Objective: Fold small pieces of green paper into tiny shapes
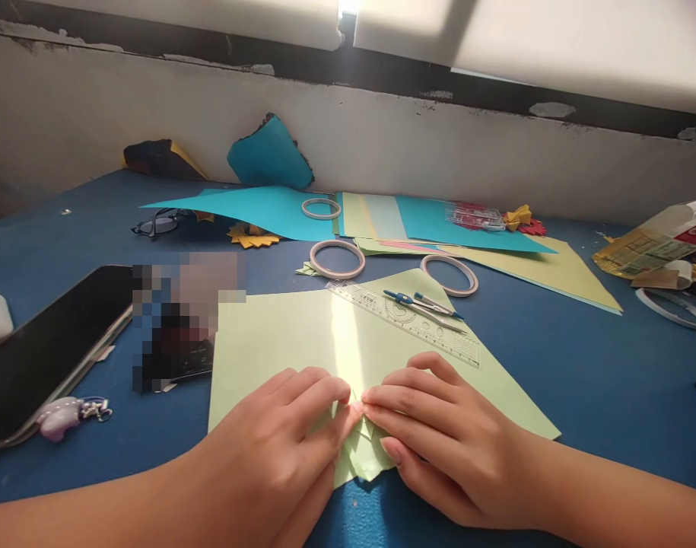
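A light green paper sheet (279,335) lies on the blue table (581,365) in front of me, its near corner folded into small pleats (362,457). My left hand (279,449) and my right hand (439,434) both press down on that folded part, fingertips meeting at the middle. A clear plastic ruler (405,323) lies across the far part of the sheet, with a blue compass (421,304) on it.
Three tape rings (336,259) (449,274) (320,208) lie beyond the sheet. Teal and yellow paper sheets (439,224) are stacked at the back by the wall. A phone (45,350) with a charm lies at the left, eyeglasses (157,223) behind it, packaging (656,243) at the right.
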`<state>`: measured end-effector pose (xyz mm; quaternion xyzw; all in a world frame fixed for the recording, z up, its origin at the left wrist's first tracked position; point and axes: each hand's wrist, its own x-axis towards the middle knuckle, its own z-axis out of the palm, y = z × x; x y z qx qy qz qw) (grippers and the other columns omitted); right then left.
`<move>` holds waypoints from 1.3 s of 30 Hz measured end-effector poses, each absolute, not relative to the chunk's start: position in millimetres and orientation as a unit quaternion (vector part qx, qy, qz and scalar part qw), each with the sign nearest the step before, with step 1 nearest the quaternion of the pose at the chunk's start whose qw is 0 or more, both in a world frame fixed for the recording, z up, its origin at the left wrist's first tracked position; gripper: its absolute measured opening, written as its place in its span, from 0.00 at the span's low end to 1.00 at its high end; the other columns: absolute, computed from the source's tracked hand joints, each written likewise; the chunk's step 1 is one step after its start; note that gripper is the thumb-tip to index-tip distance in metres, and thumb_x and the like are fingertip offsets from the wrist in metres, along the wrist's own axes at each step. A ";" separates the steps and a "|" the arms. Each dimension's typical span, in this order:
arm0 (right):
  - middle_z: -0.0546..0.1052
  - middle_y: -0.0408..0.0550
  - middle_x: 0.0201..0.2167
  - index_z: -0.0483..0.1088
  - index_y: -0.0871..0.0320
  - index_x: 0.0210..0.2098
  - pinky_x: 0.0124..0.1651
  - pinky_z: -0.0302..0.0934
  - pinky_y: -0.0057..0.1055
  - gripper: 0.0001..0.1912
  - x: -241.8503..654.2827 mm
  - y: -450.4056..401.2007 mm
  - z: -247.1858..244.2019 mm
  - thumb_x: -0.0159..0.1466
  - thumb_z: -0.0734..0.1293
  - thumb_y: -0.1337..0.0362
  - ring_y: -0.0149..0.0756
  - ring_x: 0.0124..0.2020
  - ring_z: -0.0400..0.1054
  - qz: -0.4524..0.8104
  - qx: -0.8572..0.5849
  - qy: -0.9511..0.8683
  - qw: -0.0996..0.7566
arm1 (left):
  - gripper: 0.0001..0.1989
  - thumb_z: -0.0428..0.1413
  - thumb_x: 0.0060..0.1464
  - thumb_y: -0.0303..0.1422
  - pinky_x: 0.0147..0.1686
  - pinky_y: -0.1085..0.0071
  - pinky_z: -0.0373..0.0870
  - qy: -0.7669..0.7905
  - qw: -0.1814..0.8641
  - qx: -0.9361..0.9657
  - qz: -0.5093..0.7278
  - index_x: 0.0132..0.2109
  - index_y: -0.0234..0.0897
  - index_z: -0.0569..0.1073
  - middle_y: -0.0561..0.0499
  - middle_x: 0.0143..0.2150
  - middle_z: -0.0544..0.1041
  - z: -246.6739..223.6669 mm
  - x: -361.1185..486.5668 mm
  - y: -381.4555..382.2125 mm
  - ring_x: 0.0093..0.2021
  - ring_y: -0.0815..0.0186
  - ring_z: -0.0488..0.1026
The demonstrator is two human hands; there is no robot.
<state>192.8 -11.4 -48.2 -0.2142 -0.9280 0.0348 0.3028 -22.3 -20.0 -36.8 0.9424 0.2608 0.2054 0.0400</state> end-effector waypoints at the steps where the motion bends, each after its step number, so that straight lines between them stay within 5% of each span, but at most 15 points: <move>1: 0.76 0.53 0.35 0.70 0.68 0.39 0.39 0.58 0.38 0.10 192.7 -11.7 -48.0 0.59 0.61 0.74 0.37 0.35 0.67 0.035 -0.214 -0.927 0.307 | 0.14 0.43 0.57 0.23 0.44 0.60 0.69 0.262 0.043 0.942 0.204 0.46 0.29 0.71 0.41 0.42 0.72 -36.3 -22.3 -19.9 0.43 0.58 0.69; 29: 0.76 0.53 0.34 0.70 0.66 0.33 0.43 0.58 0.41 0.05 193.7 -18.6 -46.6 0.58 0.63 0.75 0.35 0.36 0.68 0.040 -0.222 -0.932 0.285 | 0.16 0.46 0.56 0.24 0.42 0.62 0.66 0.226 0.170 0.939 0.195 0.49 0.34 0.69 0.42 0.46 0.70 -35.6 -26.8 -13.1 0.45 0.59 0.67; 39: 0.77 0.50 0.34 0.70 0.65 0.33 0.44 0.56 0.42 0.05 194.4 -18.8 -51.1 0.59 0.63 0.75 0.35 0.35 0.67 0.044 -0.242 -0.924 0.292 | 0.10 0.45 0.57 0.23 0.42 0.61 0.68 0.211 0.104 0.943 0.235 0.38 0.30 0.71 0.41 0.41 0.73 -35.7 -25.9 -15.0 0.43 0.58 0.69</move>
